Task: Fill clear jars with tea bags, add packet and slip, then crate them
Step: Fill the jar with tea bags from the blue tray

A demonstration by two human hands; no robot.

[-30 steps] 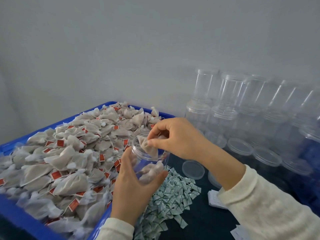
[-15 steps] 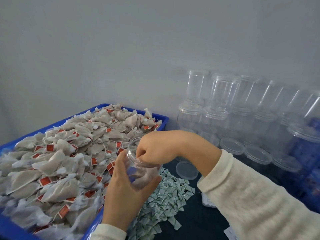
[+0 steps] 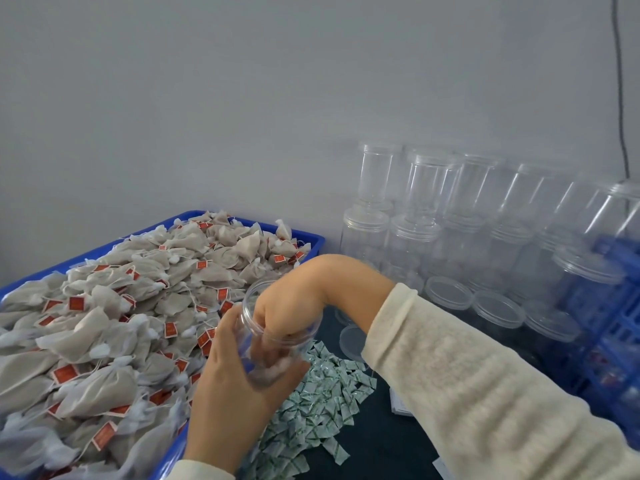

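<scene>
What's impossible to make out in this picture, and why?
All in the head view:
- How many tea bags are in the held jar: the right hand reaches into it, and the left hand wraps its wall.
- Whether the right hand's fingers grip anything: blurred behind the plastic.
- Print on the green-and-white packets: too small.
- The white slips: mostly behind the right sleeve.

Both arms wear cream, fuzzy knit sleeves (image 3: 467, 393) ending at the wrists.

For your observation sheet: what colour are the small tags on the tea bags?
Red-orange tags on greyish-white tea bags, clearest in the head view.
</scene>
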